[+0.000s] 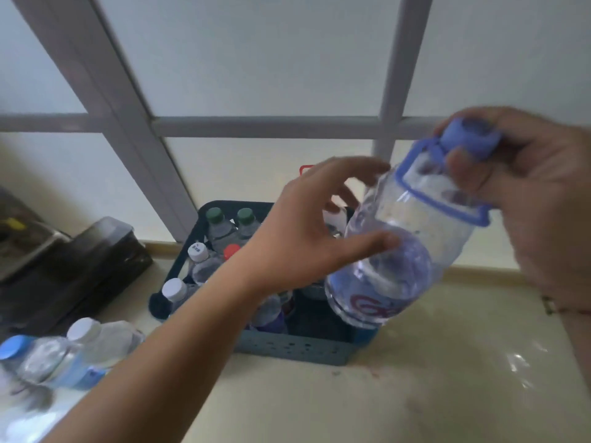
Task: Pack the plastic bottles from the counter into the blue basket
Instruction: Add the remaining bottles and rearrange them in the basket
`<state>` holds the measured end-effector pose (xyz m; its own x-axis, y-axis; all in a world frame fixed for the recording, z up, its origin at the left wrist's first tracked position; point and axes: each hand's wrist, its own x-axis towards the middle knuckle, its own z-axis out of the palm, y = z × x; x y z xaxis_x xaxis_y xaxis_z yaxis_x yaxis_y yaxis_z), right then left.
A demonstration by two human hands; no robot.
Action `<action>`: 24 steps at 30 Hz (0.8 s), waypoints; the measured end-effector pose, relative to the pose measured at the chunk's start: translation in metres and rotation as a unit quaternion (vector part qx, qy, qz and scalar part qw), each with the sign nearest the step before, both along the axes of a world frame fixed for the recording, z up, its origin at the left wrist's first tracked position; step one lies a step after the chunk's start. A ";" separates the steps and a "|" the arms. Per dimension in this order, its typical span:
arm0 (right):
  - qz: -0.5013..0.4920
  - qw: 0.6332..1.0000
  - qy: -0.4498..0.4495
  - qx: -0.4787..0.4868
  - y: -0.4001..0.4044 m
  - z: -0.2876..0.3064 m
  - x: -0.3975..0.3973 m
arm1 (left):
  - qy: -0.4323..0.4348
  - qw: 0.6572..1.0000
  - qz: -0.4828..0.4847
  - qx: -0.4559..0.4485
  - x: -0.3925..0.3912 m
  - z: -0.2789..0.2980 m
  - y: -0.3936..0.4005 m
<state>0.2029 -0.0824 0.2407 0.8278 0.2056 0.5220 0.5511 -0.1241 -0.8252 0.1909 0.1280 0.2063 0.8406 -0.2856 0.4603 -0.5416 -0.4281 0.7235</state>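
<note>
Noted above blue perforated plastic basket (287,346): large clear plastic bottle with blue cap (399,251), tilted base-down, seemingly for lowering in, cap pinched by right hand (527,193), side steadied by spread left hand (303,225).

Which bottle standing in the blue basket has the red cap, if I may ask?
The red-capped bottle, just in front of the two green-capped bottles; the other visible caps there are white.

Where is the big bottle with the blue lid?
Head view, right side: the big bottle tilts above the blue basket, its lid pinched by the right hand.
</note>
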 end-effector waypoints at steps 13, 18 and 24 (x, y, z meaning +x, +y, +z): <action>-0.006 0.992 0.100 -0.071 0.061 -0.072 0.006 | 0.116 0.985 -0.004 0.129 0.001 -0.067 0.057; -0.011 0.970 0.165 -0.180 0.069 -0.118 0.001 | 0.090 0.961 -0.003 0.260 0.002 -0.102 0.060; -0.059 0.936 0.208 -0.278 0.075 -0.157 -0.006 | -0.005 0.922 -0.046 0.384 0.003 -0.134 0.062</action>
<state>0.1968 -0.0075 0.0838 0.9699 0.2432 -0.0112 0.1512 -0.6380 -0.7551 0.1935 0.1901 0.0722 0.7936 -0.6002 0.0997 -0.6058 -0.7641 0.2217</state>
